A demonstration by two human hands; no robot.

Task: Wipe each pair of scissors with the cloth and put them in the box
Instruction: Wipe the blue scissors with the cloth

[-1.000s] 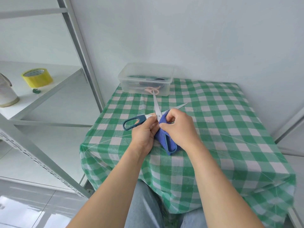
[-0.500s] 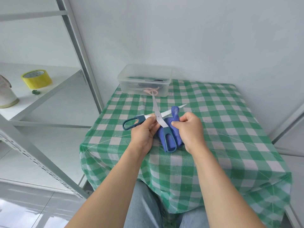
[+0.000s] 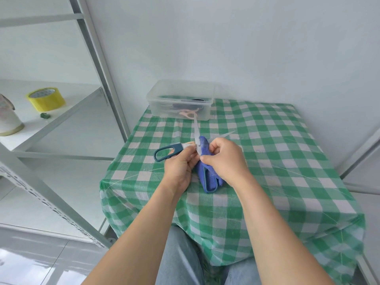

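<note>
Sitting on the white shelf [image 3: 67,112] at the left are a yellow tape roll [image 3: 46,99] and, just beside it, a small green object [image 3: 44,115]. To the right stands the table [image 3: 267,153] with its green-and-white checked cover. A clear box [image 3: 181,89] sits at the table's far left corner, against the wall, with pink-handled scissors [image 3: 188,114] showing through its near side.

Over the middle of the table, nearer the left edge, the left hand [image 3: 180,165] pinches the teal-handled scissors [image 3: 167,152] just beside the pivot, fingers curled. The scissors are spread open: 1 handle loop sticks out to the left, the other points toward the near edge, and the 2 blades fan out toward the box and the far right.

The blue cloth [image 3: 203,149] is bunched at the pivot and trails under the nearer handle loop. The right hand [image 3: 224,161] grips the cloth with curled fingers, thumb and forefinger pressing it to the scissors. Whether the cloth touches the table cannot be told.
</note>
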